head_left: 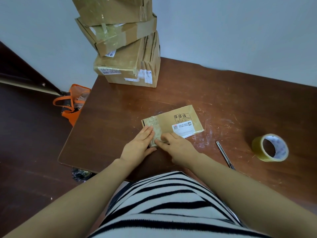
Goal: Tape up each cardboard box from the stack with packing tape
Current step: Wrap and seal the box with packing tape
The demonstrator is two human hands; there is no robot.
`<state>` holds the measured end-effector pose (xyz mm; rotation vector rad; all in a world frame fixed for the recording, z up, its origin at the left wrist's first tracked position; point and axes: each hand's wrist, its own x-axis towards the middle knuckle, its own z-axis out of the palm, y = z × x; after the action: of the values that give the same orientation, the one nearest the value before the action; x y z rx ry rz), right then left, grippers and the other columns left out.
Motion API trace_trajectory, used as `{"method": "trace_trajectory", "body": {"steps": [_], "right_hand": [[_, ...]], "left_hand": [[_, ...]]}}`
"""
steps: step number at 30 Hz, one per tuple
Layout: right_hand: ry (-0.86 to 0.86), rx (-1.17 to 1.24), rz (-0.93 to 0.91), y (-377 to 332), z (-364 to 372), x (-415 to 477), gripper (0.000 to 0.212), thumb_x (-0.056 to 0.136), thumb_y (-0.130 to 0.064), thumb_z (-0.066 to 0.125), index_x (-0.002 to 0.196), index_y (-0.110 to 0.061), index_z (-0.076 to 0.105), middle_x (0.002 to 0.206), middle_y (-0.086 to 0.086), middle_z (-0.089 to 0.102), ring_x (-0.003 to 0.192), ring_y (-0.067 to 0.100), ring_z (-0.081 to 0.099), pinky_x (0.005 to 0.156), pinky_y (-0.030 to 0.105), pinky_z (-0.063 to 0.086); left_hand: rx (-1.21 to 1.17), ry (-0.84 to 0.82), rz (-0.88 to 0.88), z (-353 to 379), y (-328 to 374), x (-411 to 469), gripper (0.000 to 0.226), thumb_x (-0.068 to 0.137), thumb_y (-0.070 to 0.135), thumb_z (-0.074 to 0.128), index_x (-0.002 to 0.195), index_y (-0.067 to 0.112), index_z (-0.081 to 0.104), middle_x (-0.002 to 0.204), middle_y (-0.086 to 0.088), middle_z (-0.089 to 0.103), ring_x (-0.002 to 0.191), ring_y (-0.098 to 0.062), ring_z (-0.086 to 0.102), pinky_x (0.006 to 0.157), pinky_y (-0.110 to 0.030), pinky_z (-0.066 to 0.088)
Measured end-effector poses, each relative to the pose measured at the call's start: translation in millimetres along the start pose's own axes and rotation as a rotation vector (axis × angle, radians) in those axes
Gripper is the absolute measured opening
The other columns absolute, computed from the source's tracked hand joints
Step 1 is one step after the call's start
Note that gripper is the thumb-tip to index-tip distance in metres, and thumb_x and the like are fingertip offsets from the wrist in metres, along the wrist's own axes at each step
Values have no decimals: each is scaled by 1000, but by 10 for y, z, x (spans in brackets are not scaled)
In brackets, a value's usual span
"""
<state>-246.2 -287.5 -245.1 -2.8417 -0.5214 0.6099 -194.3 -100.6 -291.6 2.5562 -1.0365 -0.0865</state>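
Head view showed a small flat cardboard box [178,121] lying on the brown table [111,117], near its middle and just in front of the person, with both hands on its left end. A strip of clear tape [156,133] ran across that end of the lid and down over the near edge. The left hand [139,146] lay flat, fingers straight and close together, pressing on the box top right beside the strip, its thumb down along the near side of the box. The right hand [177,146] reached in from the other side with its fingers stretched out, not curled, the fingertips [160,142] pushing the tape against the near edge; neither hand gripped anything. A white printed label [183,128] sat on the right half of the lid.

To the right of the box, apart from it, a slim utility knife [224,154] lay on the table, and further right was the roll of packing tape [270,147], its core open towards the camera. At the far left corner of the table a stack of cardboard boxes [127,54] rose against the pale wall, at least three high, wrapped in old tape and labels, the upper ones sitting askew. An orange bag [72,104] rested on the dark floor beside the table, and a black-and-white striped top [171,206] filled the bottom of the view
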Motion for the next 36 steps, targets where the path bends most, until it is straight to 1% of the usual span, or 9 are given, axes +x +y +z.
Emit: {"method": "trace_trajectory", "body": {"steps": [4,9,14,19,25,27,30,32,36], "right_hand": [[-55,95,-7,79,-73,9,78,79,-2,57,149,-23,29,142,1,30,133,18,25,98,32,43],[-63,170,-21,107,-27,-54,80,76,1,56,149,-19,30,150,1,26,138,17,21,107,35,37],[-18,80,3,22,-35,-34,80,83,-7,57,151,-27,21,147,-1,25,134,16,23,96,25,38],[-44,172,3,90,-47,5,75,79,-2,56,147,-22,34,143,1,32,133,16,25,101,34,42],[-27,70,30,-5,-33,19,76,82,-9,58,149,-26,26,144,3,26,134,18,23,100,29,39],[-35,106,30,25,-67,22,72,82,-7,56,148,-25,31,143,2,28,134,18,23,100,30,41],[-41,179,36,52,-87,-1,71,81,-3,54,147,-24,34,143,0,31,133,16,25,98,31,43],[-34,155,48,13,-62,-8,74,81,-5,55,147,-26,31,144,0,28,133,16,23,96,29,42],[-51,153,67,11,-47,8,72,82,-5,55,147,-24,32,144,1,27,135,16,22,100,33,42]], "left_hand": [[7,-9,1,-15,4,-3,69,63,22,89,121,-2,62,133,-14,58,122,-31,55,89,-31,45],[2,-15,-14,-17,9,-5,68,65,23,88,123,0,62,135,-13,56,127,-25,47,89,-26,42],[3,-35,-10,-26,3,-9,68,66,24,87,124,0,61,136,-12,56,126,-28,52,88,-30,49],[-12,-39,-21,-12,-1,-3,68,72,26,83,130,1,57,141,-11,50,133,-23,38,95,-30,41],[5,-52,-16,-18,-11,0,70,64,25,88,124,0,61,135,-12,56,125,-28,52,92,-29,43],[-8,-41,-12,-24,-2,5,70,70,26,84,129,2,57,141,-10,51,132,-24,43,95,-30,43],[-44,-55,-39,-46,10,1,69,84,28,72,143,8,41,153,-2,31,140,-13,14,105,-28,37],[-44,-43,-39,-71,32,6,67,83,27,73,141,6,45,151,-4,34,139,-14,15,104,-31,41],[-79,-126,-74,-79,42,17,67,91,31,63,148,12,32,156,4,20,140,-5,1,107,-17,22]]}}
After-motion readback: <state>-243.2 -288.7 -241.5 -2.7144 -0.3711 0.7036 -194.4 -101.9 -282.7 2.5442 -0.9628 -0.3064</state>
